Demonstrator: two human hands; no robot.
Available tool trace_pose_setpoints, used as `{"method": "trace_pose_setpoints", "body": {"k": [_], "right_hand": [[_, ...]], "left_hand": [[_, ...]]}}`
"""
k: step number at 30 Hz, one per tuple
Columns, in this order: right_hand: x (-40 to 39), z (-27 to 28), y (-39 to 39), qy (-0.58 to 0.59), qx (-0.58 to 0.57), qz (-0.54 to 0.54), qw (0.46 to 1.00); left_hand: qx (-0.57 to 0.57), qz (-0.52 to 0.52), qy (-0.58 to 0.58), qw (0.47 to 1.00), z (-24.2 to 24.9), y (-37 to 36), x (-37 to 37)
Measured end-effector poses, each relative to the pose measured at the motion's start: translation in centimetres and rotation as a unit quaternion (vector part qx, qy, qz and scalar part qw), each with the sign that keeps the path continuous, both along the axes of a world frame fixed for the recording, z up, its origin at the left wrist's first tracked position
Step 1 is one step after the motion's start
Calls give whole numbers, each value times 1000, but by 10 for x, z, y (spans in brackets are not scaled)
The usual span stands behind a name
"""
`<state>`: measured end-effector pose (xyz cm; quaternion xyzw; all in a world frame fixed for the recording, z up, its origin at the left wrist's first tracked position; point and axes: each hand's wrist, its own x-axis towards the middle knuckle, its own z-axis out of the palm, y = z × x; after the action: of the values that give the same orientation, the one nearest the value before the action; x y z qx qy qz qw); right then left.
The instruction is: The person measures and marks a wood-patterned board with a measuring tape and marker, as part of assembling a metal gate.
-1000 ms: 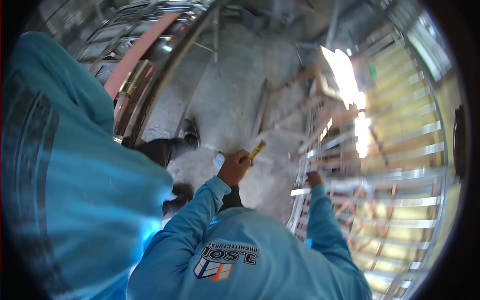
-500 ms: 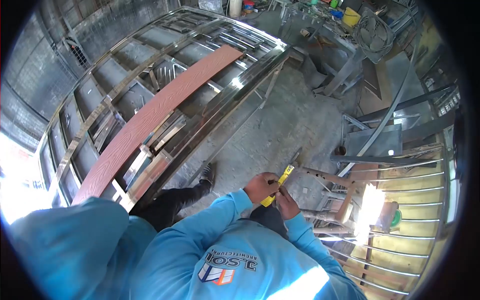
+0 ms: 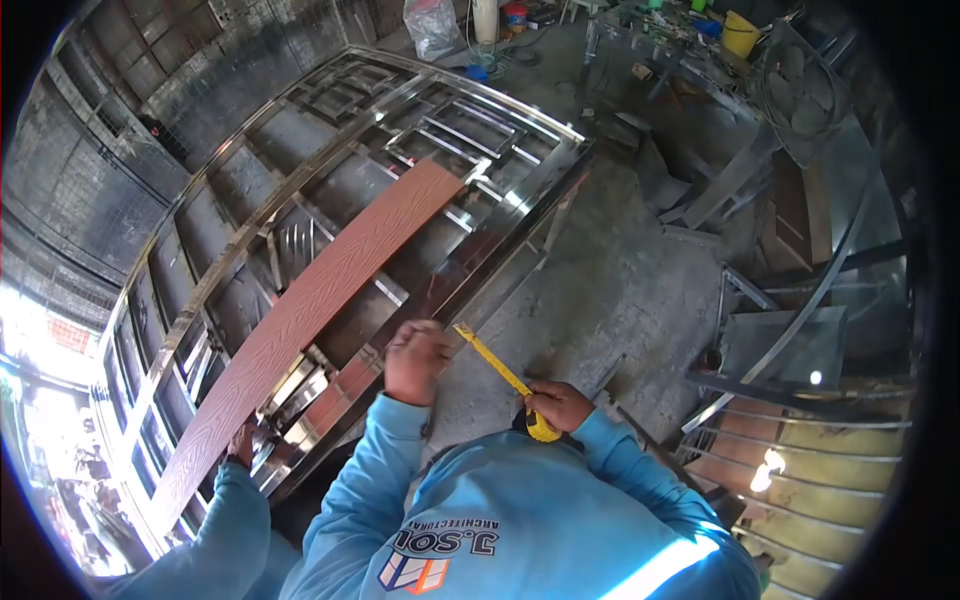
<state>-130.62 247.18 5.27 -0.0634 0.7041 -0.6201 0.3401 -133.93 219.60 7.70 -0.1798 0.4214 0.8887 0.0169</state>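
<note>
My right hand [image 3: 560,406] is wrapped around a yellow tape measure [image 3: 541,426] in front of my chest. Its yellow blade [image 3: 495,363] sticks out up and to the left over the floor. Near the blade's free end is my left hand [image 3: 415,358], loosely curled and somewhat blurred. A small gap shows between hand and blade, and I see nothing in those fingers. A long reddish-brown wood-grain board [image 3: 320,325] lies across a large metal frame [image 3: 265,215]. At lower left, a co-worker's hand [image 3: 240,443] is at the board's near edge.
The frame's shiny right edge [image 3: 540,205] runs beside my left hand. To my right are curved metal bars [image 3: 810,455] and a sheet-metal piece [image 3: 785,345]. A fan [image 3: 800,90], a yellow bucket [image 3: 739,35] and a cluttered workbench [image 3: 670,50] stand at the back.
The tape blade now extends further out of its case. My left hand has left the tape and moved left toward the frame. The co-worker's hand has come into view at the board.
</note>
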Motion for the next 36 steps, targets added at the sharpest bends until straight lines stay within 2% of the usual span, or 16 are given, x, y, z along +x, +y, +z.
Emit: {"method": "trace_pose_setpoints", "body": {"k": [1,2,4,5,7,10,12,14,16,21,23,27,29,30,34,36], "right_hand": [[-23,5,14,9,12,6,1000],[-44,6,30,16,24,13,999],[-82,13,56,20,42,12,999],[-106,19,66,22,46,2,999],[-153,28,79,37,49,-27,998],[-222,52,85,39,77,-48,995],[-261,49,83,73,114,-47,990],[-294,57,79,84,156,-53,983],[-323,69,80,119,200,-24,972],[-388,99,83,136,269,48,952],[-409,108,74,128,297,66,944],[-462,97,66,170,277,170,930],[-501,100,53,200,315,258,891],[-519,100,43,215,328,300,869],[-598,89,-6,281,251,441,814],[-628,99,-43,273,230,508,784]], "left_hand": [[44,31,3,999,8,-5,-23],[9,42,-13,999,18,-8,-41],[-250,62,-1,966,8,-19,-72],[-394,78,39,915,8,-20,-83],[-649,102,112,745,4,-20,-112],[-789,89,109,598,-18,-20,-172],[-788,29,51,613,-26,-10,-219],[-817,58,66,570,-54,-5,-268],[-819,34,41,572,-76,-2,-304],[-831,-7,13,557,-109,5,-330],[-829,-53,-1,557,-103,7,-328],[-829,-96,-15,550,-96,11,-327],[-823,-122,-24,554,-89,13,-324],[-828,-110,-24,550,-92,15,-323],[-849,-52,-37,525,-95,27,-320],[-852,-29,-58,519,-91,35,-321]]}}
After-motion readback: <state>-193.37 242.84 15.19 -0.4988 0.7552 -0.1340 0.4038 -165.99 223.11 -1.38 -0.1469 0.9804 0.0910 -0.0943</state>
